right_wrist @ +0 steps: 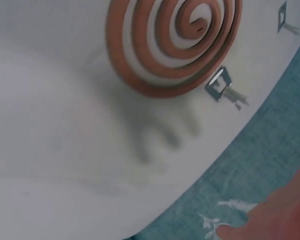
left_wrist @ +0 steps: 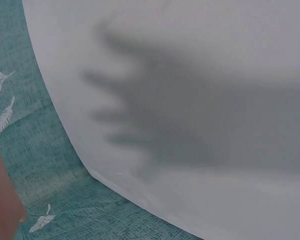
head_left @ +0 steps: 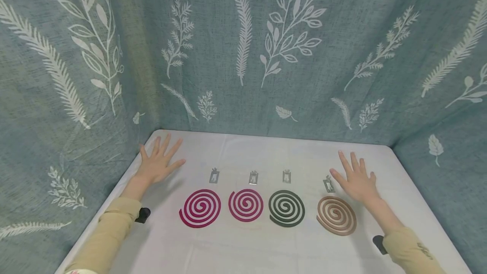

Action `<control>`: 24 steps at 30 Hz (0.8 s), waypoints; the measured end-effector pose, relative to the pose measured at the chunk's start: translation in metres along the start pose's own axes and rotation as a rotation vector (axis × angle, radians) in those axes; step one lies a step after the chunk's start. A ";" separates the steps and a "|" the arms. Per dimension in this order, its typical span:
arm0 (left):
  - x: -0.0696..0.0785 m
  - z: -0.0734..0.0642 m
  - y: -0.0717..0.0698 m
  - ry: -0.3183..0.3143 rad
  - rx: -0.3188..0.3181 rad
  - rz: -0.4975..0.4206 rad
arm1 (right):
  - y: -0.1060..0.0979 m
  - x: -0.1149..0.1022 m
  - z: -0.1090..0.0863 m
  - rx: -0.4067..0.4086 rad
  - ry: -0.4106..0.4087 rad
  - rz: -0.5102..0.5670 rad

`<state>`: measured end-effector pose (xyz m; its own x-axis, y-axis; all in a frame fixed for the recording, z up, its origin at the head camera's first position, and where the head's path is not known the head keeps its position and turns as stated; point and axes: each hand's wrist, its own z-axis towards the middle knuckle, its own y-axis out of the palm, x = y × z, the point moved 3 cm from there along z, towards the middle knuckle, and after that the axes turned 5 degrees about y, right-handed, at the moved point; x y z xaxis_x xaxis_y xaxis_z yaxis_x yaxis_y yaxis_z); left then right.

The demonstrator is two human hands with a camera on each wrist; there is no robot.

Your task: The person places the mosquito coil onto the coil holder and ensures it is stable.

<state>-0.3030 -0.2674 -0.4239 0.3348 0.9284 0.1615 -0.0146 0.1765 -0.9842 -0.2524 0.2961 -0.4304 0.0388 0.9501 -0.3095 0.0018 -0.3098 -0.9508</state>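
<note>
Both hands are spread over the white table with nothing in them. My left hand [head_left: 155, 165] is at the far left, its fingers straight and fanned, casting a shadow below. On the right, my right hand [head_left: 357, 181] is also spread, nearest the brown mosquito coil [head_left: 336, 215] and a small metal coil stand [head_left: 329, 184]. To the left lie a dark green coil [head_left: 287, 208] and two magenta coils, one in the middle [head_left: 245, 205] and one farther left [head_left: 200, 208]. Behind them are more metal stands [head_left: 286, 176], [head_left: 253, 177], [head_left: 214, 176]. The right wrist view shows the brown coil [right_wrist: 162, 92] close up.
A white cloth covers the table [head_left: 236, 253], which has rounded far corners. Blue-green curtains [head_left: 213, 54] with white leaf prints hang behind it and along both sides. A dark wrist camera [head_left: 143, 215] sits under the left sleeve, another [head_left: 379, 244] under the right sleeve.
</note>
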 end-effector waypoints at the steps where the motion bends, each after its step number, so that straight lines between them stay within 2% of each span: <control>1: 0.001 0.000 0.000 0.006 0.004 -0.007 | 0.001 -0.003 0.000 -0.003 -0.007 0.005; 5: 0.005 -0.002 -0.001 0.031 0.010 -0.031 | 0.006 -0.015 -0.001 -0.011 -0.033 0.021; 15: 0.011 -0.005 0.003 0.067 -0.030 -0.072 | 0.022 -0.041 -0.008 -0.015 -0.100 0.051; 24: 0.013 -0.012 0.007 0.075 -0.054 -0.118 | 0.040 -0.069 -0.014 -0.100 -0.128 0.157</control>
<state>-0.2875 -0.2576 -0.4298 0.4007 0.8747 0.2727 0.0795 0.2634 -0.9614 -0.2413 0.2180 -0.4470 -0.0804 0.8849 -0.4589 0.1046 -0.4503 -0.8867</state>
